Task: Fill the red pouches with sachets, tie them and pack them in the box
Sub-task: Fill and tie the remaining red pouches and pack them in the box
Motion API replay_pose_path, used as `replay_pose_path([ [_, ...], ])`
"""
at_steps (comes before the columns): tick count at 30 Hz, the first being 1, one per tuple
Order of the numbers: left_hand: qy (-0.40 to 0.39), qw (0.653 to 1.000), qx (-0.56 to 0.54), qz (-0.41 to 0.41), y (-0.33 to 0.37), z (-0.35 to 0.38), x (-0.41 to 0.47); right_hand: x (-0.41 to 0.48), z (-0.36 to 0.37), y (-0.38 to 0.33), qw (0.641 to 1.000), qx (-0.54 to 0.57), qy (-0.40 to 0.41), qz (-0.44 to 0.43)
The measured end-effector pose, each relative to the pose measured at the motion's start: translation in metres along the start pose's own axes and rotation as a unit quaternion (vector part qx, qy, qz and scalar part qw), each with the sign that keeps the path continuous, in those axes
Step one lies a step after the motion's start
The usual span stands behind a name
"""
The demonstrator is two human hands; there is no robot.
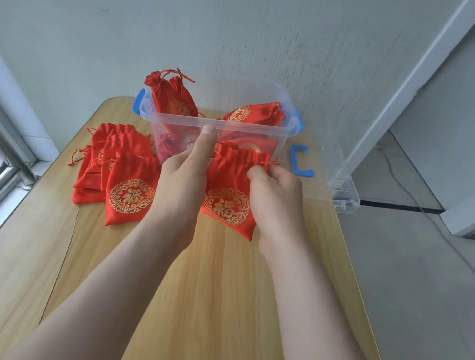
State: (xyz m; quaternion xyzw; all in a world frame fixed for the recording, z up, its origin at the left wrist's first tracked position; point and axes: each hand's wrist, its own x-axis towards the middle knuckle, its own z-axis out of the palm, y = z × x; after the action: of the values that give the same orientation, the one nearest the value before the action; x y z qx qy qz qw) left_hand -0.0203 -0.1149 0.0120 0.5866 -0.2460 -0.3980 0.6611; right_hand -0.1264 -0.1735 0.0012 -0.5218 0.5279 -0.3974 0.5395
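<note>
a bare stretch of the wooden table [213, 293] fills the lower middle of the frame, crossed by both forearms. just above centre, a red pouch [230, 196] is held over the table top. the right hand [275, 195] is closed in a pinch on the gathered mouth at its right edge, where a thin cord end pokes out. the left hand [186, 172] is curled at the pouch's left edge with the thumb raised; whether cloth or cord is actually caught in it cannot be told.

the step in hand is judged to be the drawing shut of the mouth. it would be done well if the cords were pulled evenly outward to both sides, the neck kept level so nothing inside spills, and the knot set close against the gathers. no sachet can be seen.

left of centre, a stack of flat pouches [115, 168] lies on the table. beyond the hands stands the clear box [218, 123] with blue latches, several tied pouches [172, 95] already inside. a loose blue clip [300, 161] lies to its right.
</note>
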Motion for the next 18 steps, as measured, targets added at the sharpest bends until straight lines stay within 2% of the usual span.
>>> replay_pose_path([
  [3,0.0,1.0,-0.004,0.01,-0.002,-0.001,-0.001,0.0,0.004,0.0,1.0,0.011,-0.015,0.006],
  [9,0.08,0.997,-0.023,0.007,-0.008,-0.003,0.008,0.001,0.009,-0.006,1.0,0.005,-0.008,0.013],
  [18,0.095,0.993,-0.066,0.024,-0.004,-0.011,0.009,-0.001,0.01,-0.016,0.999,0.039,-0.016,0.02],
])
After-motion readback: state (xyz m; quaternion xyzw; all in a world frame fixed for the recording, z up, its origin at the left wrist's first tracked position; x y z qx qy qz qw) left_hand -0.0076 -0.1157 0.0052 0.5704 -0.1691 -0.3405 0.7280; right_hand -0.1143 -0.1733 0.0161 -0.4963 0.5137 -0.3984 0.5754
